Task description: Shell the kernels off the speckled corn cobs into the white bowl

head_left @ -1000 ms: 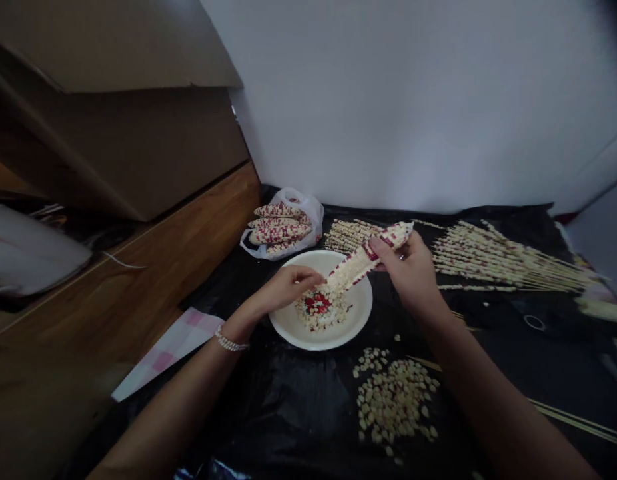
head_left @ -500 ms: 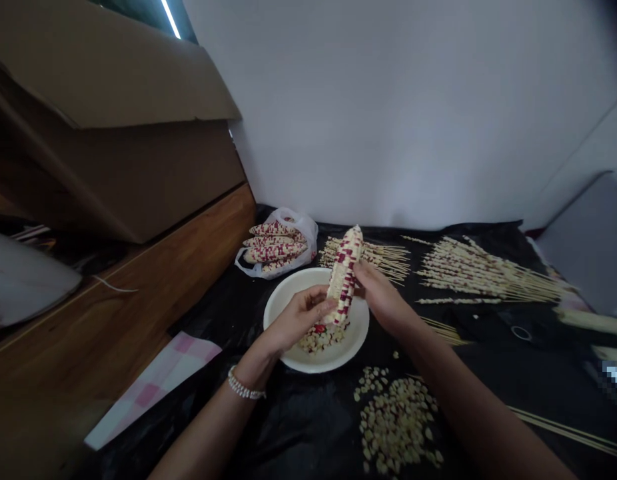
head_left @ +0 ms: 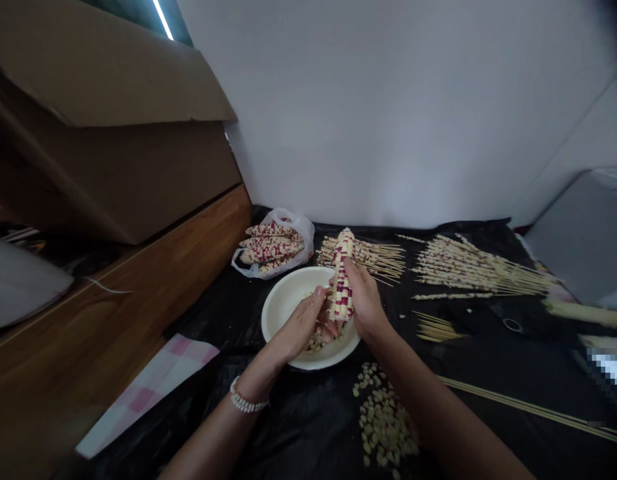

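Observation:
Over a white bowl point(head_left: 279, 301), my right hand point(head_left: 364, 299) grips an ear of corn point(head_left: 344, 275) with pale and dark red kernels, held nearly upright. The right thumb lies along the cob's side. My left hand point(head_left: 304, 323) is at the cob's lower left, its thumb raised off the cob and its fingers spread near the lower end; whether those fingers touch it I cannot tell. Loose kernels point(head_left: 316, 343) lie in the bowl below, partly hidden by the left hand. A beaded bracelet point(head_left: 246, 402) circles the left wrist.
Several ears of corn point(head_left: 271, 252) sit in a plastic bag behind the bowl. Kernel-threaded skewers point(head_left: 453, 270) lie at the right, bare sticks point(head_left: 436, 327) nearer. A kernel pile point(head_left: 383, 423) is by my right forearm. A cardboard box point(head_left: 138, 173) stands left, a checked paper point(head_left: 153, 393) below.
My left thumb has come off the cob and the left fingers have opened beneath it. The cob has turned in my right hand and now shows fuller kernel rows.

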{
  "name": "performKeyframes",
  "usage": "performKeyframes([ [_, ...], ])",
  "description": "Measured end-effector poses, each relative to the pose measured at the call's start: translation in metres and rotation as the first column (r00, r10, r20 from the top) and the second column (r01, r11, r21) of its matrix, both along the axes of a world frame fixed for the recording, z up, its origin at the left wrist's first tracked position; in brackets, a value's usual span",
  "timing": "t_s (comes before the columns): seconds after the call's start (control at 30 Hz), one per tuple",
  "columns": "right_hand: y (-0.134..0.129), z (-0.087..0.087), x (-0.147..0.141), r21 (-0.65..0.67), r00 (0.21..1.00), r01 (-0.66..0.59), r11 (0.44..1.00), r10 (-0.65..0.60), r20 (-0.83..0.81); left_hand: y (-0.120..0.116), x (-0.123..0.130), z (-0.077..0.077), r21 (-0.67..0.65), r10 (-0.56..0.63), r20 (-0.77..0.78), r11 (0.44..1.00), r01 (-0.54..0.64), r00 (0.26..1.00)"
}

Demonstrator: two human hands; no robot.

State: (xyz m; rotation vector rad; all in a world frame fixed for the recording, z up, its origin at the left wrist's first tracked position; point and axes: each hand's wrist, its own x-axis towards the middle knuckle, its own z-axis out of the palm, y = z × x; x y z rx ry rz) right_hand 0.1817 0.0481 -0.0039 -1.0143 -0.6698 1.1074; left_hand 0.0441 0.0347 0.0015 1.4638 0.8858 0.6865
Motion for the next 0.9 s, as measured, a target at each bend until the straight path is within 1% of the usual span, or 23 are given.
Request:
performKeyframes([
  [0.07,-0.001,-0.002,-0.001,0.001,0.998,0.043,0.999,-0.043,0.04,-0.008,0.001,-0.001,0.067,0.035,-0.064,0.997,-0.031,0.997],
  [0.1,-0.001,-0.003,-0.001,0.002,0.997,0.052,0.999,-0.052,0.057,-0.011,0.001,-0.001,0.125,0.06,-0.1,0.991,-0.047,0.993],
  [0.2,-0.002,-0.007,-0.001,0.0,0.994,0.067,0.998,-0.067,0.092,-0.021,0.003,-0.002,0.343,0.15,-0.178,0.936,-0.081,0.973],
  [0.27,-0.001,-0.009,0.0,0.003,0.991,0.082,0.997,-0.082,0.108,-0.025,0.005,-0.003,0.438,0.196,-0.201,0.894,-0.091,0.96],
  [0.3,-0.002,-0.01,0.0,0.006,0.989,0.087,0.996,-0.087,0.119,-0.026,0.006,-0.003,0.461,0.206,-0.212,0.883,-0.088,0.955],
  [0.37,-0.002,-0.01,-0.001,0.011,0.985,0.086,0.996,-0.087,0.149,-0.028,0.007,-0.002,0.473,0.199,-0.236,0.878,-0.066,0.951],
  [0.47,-0.004,-0.01,-0.003,0.017,0.978,0.075,0.997,-0.077,0.192,-0.03,0.008,-0.002,0.462,0.186,-0.278,0.886,-0.039,0.942],
  [0.63,-0.007,-0.008,-0.005,0.031,0.967,0.087,0.996,-0.092,0.236,-0.03,0.009,-0.006,0.48,0.224,-0.319,0.876,-0.047,0.921],
  [0.77,-0.007,-0.006,-0.004,0.032,0.979,0.064,0.997,-0.069,0.194,-0.03,0.008,-0.008,0.474,0.23,-0.248,0.876,-0.089,0.941],
  [0.9,-0.006,0.0,-0.003,0.046,0.991,0.049,0.998,-0.054,0.119,-0.033,0.007,-0.005,0.385,0.172,-0.126,0.916,-0.112,0.977],
])
